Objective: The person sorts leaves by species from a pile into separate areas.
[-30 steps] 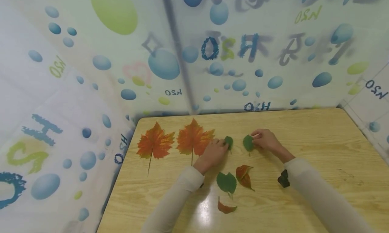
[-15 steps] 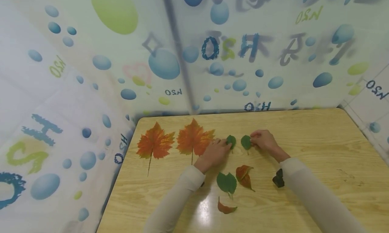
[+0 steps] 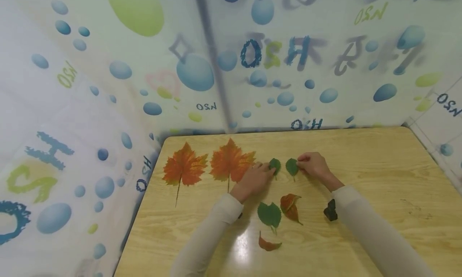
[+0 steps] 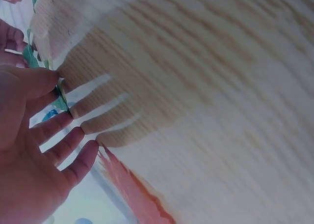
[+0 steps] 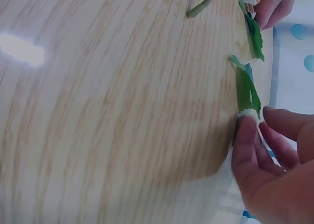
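At the far middle of the table, my left hand (image 3: 254, 178) holds a small green leaf (image 3: 275, 165) by its left edge. In the left wrist view that leaf (image 4: 61, 102) shows between the thumb and index finger. My right hand (image 3: 315, 165) holds a second small green leaf (image 3: 292, 167) at its right edge, fingertips curled in. Seen from the right wrist, this leaf (image 5: 247, 89) stands slightly bowed above the wood. The two leaves lie side by side with a narrow gap between them, stems toward me.
Two orange maple leaves (image 3: 185, 164) (image 3: 231, 161) lie at the left, the nearer one beside my left hand. In front are a larger green leaf (image 3: 269, 214), a red-brown leaf (image 3: 290, 208) and a curled reddish leaf (image 3: 268, 244). A dark object (image 3: 330, 210) sits by the right sleeve.
Both small green leaves have come closer together: the right hand moved its leaf left, and the left hand's leaf shifted slightly right. In the last half second the hands have stayed nearly still.
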Available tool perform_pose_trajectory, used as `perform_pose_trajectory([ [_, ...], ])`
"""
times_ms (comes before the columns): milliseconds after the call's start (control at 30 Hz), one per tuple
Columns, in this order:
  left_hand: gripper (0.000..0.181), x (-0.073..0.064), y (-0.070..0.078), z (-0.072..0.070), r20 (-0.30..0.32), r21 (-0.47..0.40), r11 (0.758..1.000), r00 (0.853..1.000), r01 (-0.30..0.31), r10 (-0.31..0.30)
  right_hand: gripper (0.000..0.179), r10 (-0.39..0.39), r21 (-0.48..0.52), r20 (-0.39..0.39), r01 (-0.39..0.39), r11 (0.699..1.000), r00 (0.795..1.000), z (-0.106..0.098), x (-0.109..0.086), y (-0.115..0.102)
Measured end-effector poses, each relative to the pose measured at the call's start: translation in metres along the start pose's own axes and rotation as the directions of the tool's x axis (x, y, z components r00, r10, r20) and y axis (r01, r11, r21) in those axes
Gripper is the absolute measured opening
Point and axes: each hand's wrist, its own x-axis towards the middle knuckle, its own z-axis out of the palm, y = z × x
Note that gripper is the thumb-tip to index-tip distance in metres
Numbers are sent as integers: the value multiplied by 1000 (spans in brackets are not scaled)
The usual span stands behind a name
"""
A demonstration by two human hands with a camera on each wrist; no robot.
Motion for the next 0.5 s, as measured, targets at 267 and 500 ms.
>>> perform_pose_trajectory([
  [267, 45, 1, -1, -1, 11, -18, 1000, 1000, 1, -1, 27, -109, -128, -81, 98, 987, 991, -3, -12, -5],
  [500, 45, 1, -1, -2, -5, -19, 1000, 1000, -5, 4, 18, -295, -146, 101, 308, 940, 950, 4, -34, -22],
])
